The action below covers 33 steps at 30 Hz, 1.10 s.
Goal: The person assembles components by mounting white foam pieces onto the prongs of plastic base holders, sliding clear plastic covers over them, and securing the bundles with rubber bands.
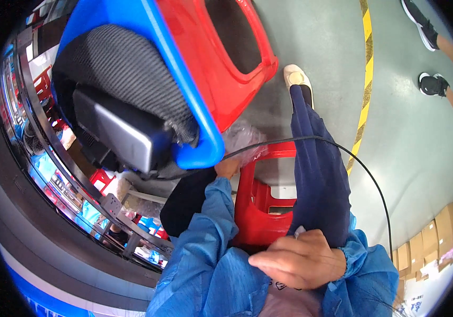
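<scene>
Left hand (pixel 228 167) is meeting the crumpled clear plastic bag (pixel 243 137), which is lying just beside the blue plastic rim (pixel 183 79) and near the lower red plastic stool (pixel 263 232); fingertips are hiding, so cannot tell if they are grasping. Right hand (pixel 304 260) is hovering over the lap, fingers curling; whether it is pinching the white scrap (pixel 300 231), cannot tell. Black cable (pixel 366 169) is crossing the bag; handling well probably means keeping film from snagging there.
</scene>
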Motion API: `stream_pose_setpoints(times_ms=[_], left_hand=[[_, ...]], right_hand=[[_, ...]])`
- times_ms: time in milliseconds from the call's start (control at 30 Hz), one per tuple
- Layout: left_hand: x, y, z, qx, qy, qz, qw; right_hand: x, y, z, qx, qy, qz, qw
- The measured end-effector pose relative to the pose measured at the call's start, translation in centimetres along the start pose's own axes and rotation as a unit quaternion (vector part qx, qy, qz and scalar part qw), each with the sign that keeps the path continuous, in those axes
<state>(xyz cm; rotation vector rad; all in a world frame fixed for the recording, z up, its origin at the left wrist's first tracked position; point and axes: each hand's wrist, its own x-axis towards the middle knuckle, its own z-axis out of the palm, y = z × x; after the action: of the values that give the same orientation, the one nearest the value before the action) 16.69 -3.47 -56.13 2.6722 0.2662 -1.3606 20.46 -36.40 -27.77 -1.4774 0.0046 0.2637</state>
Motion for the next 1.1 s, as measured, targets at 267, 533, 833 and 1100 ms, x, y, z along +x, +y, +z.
stream_pose_setpoints(times_ms=[267,533,833,1100], left_hand=[[3.2,3.2,-1.6,-0.292,-0.208,-0.132,0.924],[-6.9,1.3,-3.1,-0.616,-0.001,-0.094,0.782],[-26.7,13.0,-13.1,-0.609,0.14,0.298,0.722],[-31.5,10.8,-18.0,-0.561,0.331,0.343,0.677]], right_hand=[[1.2,-1.4,0.6,0.031,0.023,0.132,0.991],[0.6,0.3,1.8,0.105,0.148,0.127,0.975],[-0.2,-0.4,5.1,0.596,0.204,0.165,0.759],[0.3,-6.4,11.3,0.599,0.075,0.135,0.785]])
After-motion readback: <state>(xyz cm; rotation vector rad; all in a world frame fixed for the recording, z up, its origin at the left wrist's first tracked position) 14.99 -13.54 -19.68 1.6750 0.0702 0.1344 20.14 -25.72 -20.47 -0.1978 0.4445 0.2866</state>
